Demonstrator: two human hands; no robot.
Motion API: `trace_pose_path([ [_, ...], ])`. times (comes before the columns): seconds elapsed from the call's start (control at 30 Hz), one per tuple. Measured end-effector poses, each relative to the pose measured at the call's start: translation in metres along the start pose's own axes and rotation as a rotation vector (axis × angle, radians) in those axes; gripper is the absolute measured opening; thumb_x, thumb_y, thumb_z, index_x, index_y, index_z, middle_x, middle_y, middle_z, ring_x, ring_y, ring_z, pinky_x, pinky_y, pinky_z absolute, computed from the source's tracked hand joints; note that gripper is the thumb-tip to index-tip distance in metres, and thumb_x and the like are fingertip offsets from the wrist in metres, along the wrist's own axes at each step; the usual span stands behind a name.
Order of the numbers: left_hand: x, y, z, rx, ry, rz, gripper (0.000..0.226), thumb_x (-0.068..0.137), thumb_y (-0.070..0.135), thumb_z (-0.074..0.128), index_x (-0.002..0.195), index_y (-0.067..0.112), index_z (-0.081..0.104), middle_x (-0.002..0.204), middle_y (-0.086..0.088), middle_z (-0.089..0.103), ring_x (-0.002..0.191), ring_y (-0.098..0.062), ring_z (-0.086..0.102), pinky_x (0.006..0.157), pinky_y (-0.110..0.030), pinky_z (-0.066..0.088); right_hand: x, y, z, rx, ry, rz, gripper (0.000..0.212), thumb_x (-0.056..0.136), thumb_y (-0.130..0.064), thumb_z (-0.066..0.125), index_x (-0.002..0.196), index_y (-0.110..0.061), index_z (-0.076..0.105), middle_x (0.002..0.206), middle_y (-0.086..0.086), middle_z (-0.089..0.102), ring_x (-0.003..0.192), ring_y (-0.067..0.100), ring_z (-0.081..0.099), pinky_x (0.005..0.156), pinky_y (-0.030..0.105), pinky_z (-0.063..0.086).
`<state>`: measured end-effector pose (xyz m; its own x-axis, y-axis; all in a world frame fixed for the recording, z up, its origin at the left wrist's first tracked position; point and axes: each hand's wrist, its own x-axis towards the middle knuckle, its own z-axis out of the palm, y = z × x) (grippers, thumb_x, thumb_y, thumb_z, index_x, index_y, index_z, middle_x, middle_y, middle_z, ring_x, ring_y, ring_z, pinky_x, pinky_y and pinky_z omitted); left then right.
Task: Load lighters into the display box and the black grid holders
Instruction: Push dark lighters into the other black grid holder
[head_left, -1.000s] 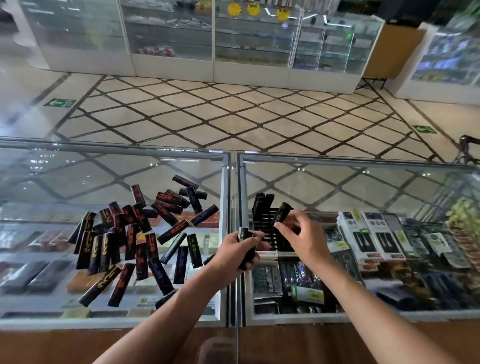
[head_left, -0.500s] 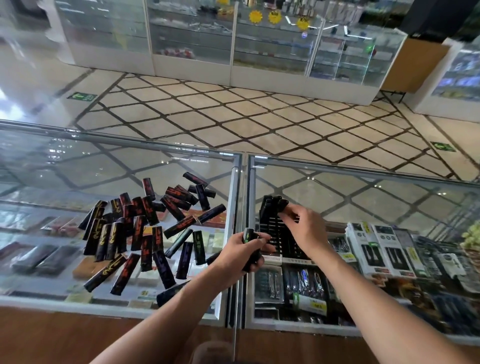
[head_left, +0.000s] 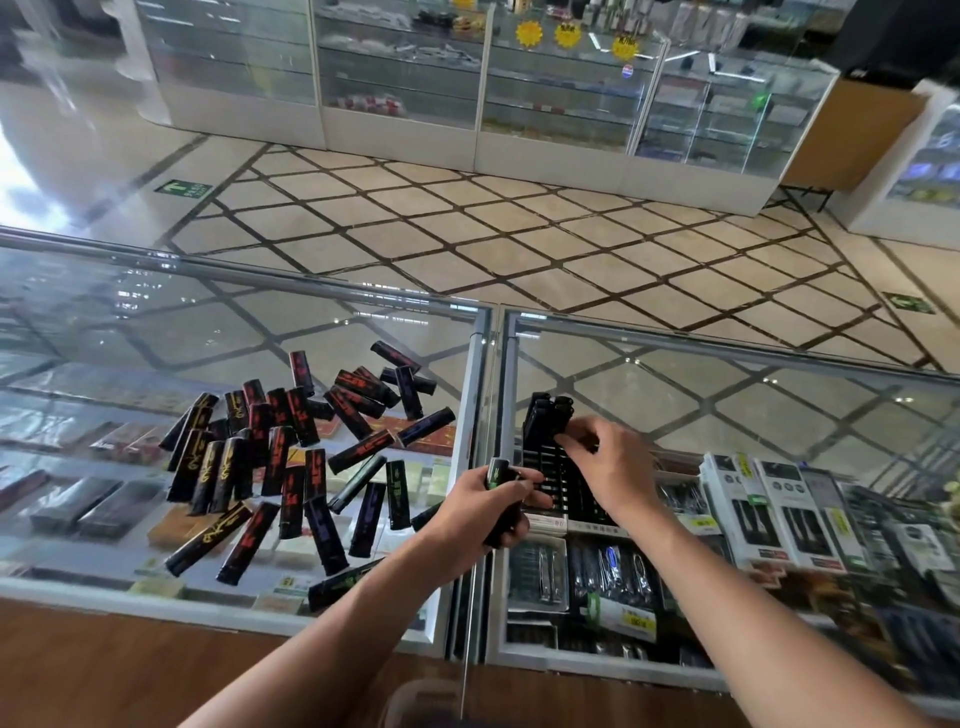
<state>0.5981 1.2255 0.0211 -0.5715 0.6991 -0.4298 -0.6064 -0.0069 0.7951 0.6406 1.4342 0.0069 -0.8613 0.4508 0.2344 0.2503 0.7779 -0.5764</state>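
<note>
One black grid holder on the glass bench. At its far end, a cluster of seated lighters, about four tops showing; exact count unclear. Right hand over the holder, fingers curled against that cluster; cannot tell if they pinch one. Left hand just left of the holder, fingers wrapped round a green-printed lighter, maybe more hidden in the palm. Loose lighter pile well left of the holder, roughly three dozen. Risks: curled fingers could tip the seated ones; a dropped lighter would probably skid on the glass.
</note>
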Motion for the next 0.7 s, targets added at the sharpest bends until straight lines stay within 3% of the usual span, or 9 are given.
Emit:
trace_pose_path([
  [0.2,-0.002,0.001,-0.001,-0.006,0.000,0.003,0.019,0.103,0.007,0.057,0.120,-0.001,0.060,0.098,-0.017,0.075,0.058,-0.020,0.058,0.048,-0.025,0.043,0.002,-0.001,0.000,-0.001,-0.013,0.011,0.012,0.091,-0.035,0.075,0.098,-0.025,0.077,0.093,-0.015,0.075,0.084,0.006,0.069,0.076,0.036,0.060],
  [0.37,-0.005,0.003,0.002,-0.034,-0.011,0.005,0.022,0.103,0.003,0.055,0.123,-0.003,0.058,0.112,-0.028,0.071,0.063,-0.023,0.065,0.052,-0.027,0.052,-0.006,-0.002,-0.007,0.065,0.001,0.022,0.011,0.089,-0.032,0.078,0.087,-0.025,0.071,0.083,-0.014,0.069,0.077,0.002,0.064,0.070,0.030,0.056],
  [0.5,-0.008,0.006,0.003,-0.072,-0.038,-0.004,0.026,0.102,0.003,0.057,0.128,-0.002,0.057,0.116,-0.026,0.072,0.076,-0.028,0.071,0.065,-0.031,0.061,-0.020,-0.013,-0.014,0.093,0.035,-0.016,0.015,0.091,-0.032,0.076,0.082,-0.026,0.066,0.076,-0.015,0.066,0.070,0.004,0.062,0.061,0.021,0.049],
  [0.6,-0.010,0.006,0.004,-0.089,-0.070,-0.002,0.030,0.102,0.007,0.059,0.131,0.003,0.056,0.119,-0.018,0.073,0.090,-0.029,0.075,0.070,-0.034,0.063,-0.031,-0.021,-0.015,0.168,-0.063,-0.071,0.008,0.095,-0.032,0.071,0.092,-0.026,0.074,0.085,-0.017,0.070,0.081,0.003,0.066,0.071,0.025,0.054],
  [0.7,-0.013,0.008,0.002,-0.123,-0.130,0.010,0.024,0.104,0.008,0.055,0.126,0.005,0.062,0.118,-0.019,0.073,0.101,-0.030,0.074,0.069,-0.035,0.062,-0.037,-0.025,-0.013,0.225,-0.198,-0.145,0.018,0.098,-0.041,0.065,0.101,-0.029,0.078,0.089,-0.016,0.068,0.084,0.008,0.066,0.073,0.030,0.054],
])
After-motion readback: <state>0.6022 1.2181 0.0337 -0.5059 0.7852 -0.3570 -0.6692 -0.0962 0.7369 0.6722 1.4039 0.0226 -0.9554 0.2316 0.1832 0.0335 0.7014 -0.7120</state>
